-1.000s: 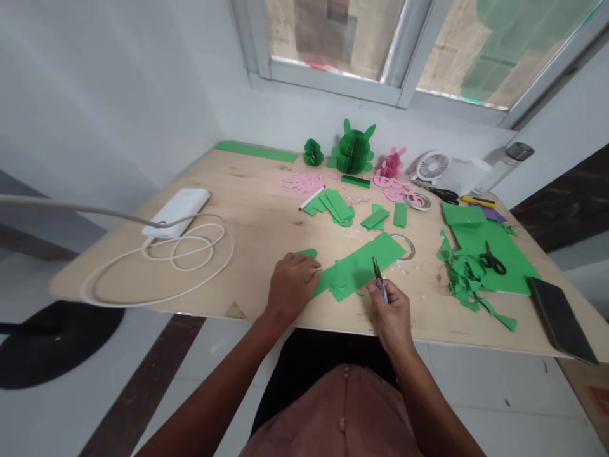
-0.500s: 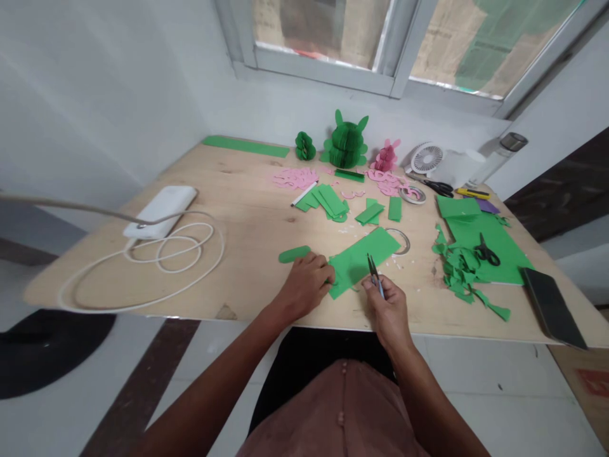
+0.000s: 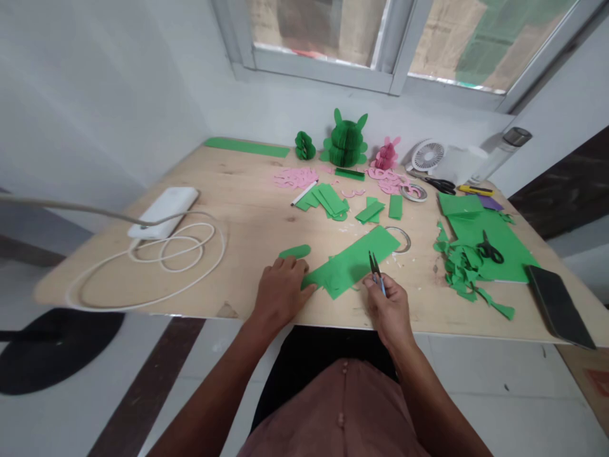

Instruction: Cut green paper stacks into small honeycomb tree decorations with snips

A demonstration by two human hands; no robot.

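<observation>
My left hand rests low over the table, its thumb and fingers at the left end of a green paper piece. That piece meets or overlaps a larger green paper strip lying slantwise; the joint is hard to make out. Just beyond my left fingers lies a green rounded paper cutout. In my right hand is a small tool with two dark pointed tips, slightly apart, and a blue handle. Its tips are over or beside the larger strip.
A tape roll lies beyond the strip. Folded green papers and pink scraps are farther back, before paper figures. Black scissors, green scraps and a phone sit right; a white power bank with cable is left.
My left hand has moved left, away from the larger strip, and a green paper piece now shows between them. My right hand stays nearly in place with the tool.
</observation>
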